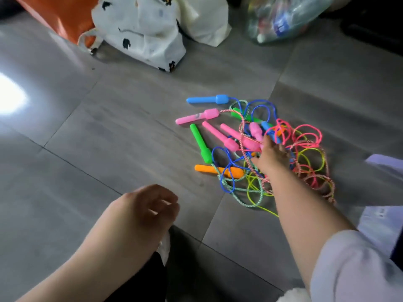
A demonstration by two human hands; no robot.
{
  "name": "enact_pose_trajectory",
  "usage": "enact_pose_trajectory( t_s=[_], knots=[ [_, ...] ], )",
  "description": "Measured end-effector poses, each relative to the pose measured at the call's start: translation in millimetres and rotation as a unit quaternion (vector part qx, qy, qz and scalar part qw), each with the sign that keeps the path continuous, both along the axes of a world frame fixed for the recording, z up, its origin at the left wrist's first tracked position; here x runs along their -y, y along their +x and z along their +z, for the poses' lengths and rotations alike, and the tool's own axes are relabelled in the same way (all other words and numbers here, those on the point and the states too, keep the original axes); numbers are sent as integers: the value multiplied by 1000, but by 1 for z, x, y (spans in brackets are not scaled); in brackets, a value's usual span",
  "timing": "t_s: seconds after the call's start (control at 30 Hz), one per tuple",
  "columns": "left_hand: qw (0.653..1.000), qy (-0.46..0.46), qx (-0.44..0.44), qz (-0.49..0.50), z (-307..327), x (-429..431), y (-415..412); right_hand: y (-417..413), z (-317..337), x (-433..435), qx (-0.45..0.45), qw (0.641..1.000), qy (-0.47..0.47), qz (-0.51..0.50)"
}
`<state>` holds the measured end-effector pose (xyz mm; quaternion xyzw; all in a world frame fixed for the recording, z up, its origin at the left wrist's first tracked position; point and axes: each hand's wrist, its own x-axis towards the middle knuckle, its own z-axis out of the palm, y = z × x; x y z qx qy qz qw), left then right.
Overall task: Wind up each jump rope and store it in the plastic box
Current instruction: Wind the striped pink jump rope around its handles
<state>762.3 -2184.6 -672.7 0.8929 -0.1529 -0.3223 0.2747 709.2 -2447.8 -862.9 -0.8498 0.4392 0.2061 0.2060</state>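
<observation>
Grey tiled floor [109, 131]: glossy, with a bright glare patch at the far left edge.

Orange bag [63, 14]: far left, against the top edge. Just right of it, a white fabric bag with black spots [141, 33], then a plain white bag [205, 20].

Left hand [150, 208]: near left of centre, hovering above the floor, fingers loosely curled, holding nothing. It sits well apart from the ropes, to their near left.

Heap of tangled jump ropes with bright plastic handles [261, 153]: centre right on the floor. Handles fan out on the left side of the heap: a blue handle [207, 99] farthest, a pink handle [197, 117] below it, a green handle [199, 143], further pink handles [220, 136] beside it, and an orange handle [218, 170] nearest. Cords in blue, neon pink, yellow and twisted pink-and-white loop over one another on the right side.

Right hand [271, 156]: reaching into the middle of the heap, palm down, fingers spread onto the cords and touching a pink handle; whether it grips anything cannot be told. A white sleeve [353, 267] covers the upper arm at near right.

Clear plastic bag of mixed items [283, 16]: far right of centre.

White object [379, 214]: right edge, partly cut off, kind unclear.
</observation>
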Motion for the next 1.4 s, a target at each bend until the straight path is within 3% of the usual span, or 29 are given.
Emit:
enact_pose_trajectory(
  t_s=[0.13, 0.23, 0.3, 0.43, 0.57, 0.7, 0.83, 0.97, 1.27, 1.4],
  knots=[
    [1000, -2, -2, 6, -7, 6, -3, -4, -12, 1, -29, 999, -21, -10],
    [1000, -22, -8, 4, -5, 11, -5, -11, -11, -13, 7, 996, -89, -12],
    [999, -36, -26, 15, -5, 13, -5, -13, -10, -22, 27, 990, -137, 34],
    [998, -24, -52, 17, -9, 11, -5, -4, -12, -27, -30, 978, -135, 155],
    [998, 5, -69, 0, -13, 11, -12, 7, -14, -30, -65, 961, -182, 199],
    [998, 8, -61, -11, -12, 12, -10, 2, -17, -27, -8, 968, -186, 169],
    [997, -8, -70, 14, -14, 9, -2, -7, -3, -13, 148, 979, -127, 66],
    [998, -43, -54, 6, -11, 7, 3, -14, 49, -7, 186, 980, -31, -65],
    [994, -106, -5, -4, 25, 8, -17, -47, 230, -40, 336, 939, -57, -54],
    [983, -185, -10, 7, 53, 12, -48, -83, 307, -66, 365, 927, -83, -27]
  ],
)
